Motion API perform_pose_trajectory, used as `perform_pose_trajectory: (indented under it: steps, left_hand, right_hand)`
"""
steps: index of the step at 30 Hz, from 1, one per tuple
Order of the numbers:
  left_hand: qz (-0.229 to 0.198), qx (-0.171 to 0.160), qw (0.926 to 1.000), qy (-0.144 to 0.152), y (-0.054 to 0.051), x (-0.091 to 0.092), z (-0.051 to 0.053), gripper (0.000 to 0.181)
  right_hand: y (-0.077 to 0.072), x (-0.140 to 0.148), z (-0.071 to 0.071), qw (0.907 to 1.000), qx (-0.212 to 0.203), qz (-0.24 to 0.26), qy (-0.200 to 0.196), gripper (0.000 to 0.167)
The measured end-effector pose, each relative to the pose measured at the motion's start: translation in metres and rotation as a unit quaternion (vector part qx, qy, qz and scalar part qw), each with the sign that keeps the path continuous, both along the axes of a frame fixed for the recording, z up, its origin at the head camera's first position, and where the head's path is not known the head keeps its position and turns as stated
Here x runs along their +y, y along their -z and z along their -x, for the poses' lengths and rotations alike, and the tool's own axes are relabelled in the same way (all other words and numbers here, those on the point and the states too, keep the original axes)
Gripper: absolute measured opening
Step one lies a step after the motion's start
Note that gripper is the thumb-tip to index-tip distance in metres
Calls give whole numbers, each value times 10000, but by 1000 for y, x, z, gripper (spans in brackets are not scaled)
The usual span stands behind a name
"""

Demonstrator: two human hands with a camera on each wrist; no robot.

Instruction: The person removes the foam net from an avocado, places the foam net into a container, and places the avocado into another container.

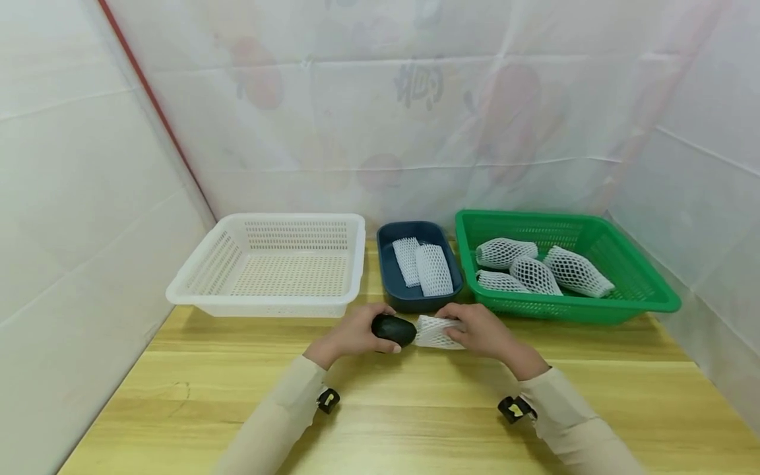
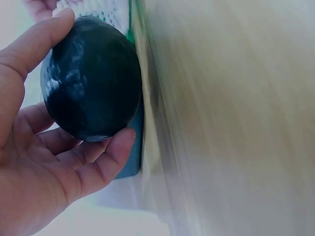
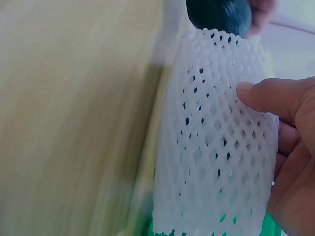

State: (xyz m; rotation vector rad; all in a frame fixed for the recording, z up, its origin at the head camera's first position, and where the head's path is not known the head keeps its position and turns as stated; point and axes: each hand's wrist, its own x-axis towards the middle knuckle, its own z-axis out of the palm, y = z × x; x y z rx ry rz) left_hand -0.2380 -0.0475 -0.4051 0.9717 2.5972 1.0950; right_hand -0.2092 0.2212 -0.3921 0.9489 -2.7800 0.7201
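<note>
A dark green, glossy oval fruit is gripped in my left hand, thumb on one side and fingers curled on the other; the left wrist view shows the fruit large. My right hand pinches a white foam net sleeve between thumb and fingers. In the right wrist view the sleeve looks flattish, its end right by the fruit. Whether the two touch I cannot tell. Both hands are over the table in front of a dark blue tray, which holds two more net sleeves.
A white basket with nothing in it stands at the left. At the right, a green basket holds several net-wrapped items. The wooden table extends toward me, and white sheeting hangs behind.
</note>
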Motion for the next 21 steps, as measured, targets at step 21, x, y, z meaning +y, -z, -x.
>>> perform_pose_trajectory:
  steps: [21]
  left_hand:
    - [-115,81,9998,104,-9,-18,-14,56]
  right_hand:
    - [-31,5,-4,9986,508,114,83,21]
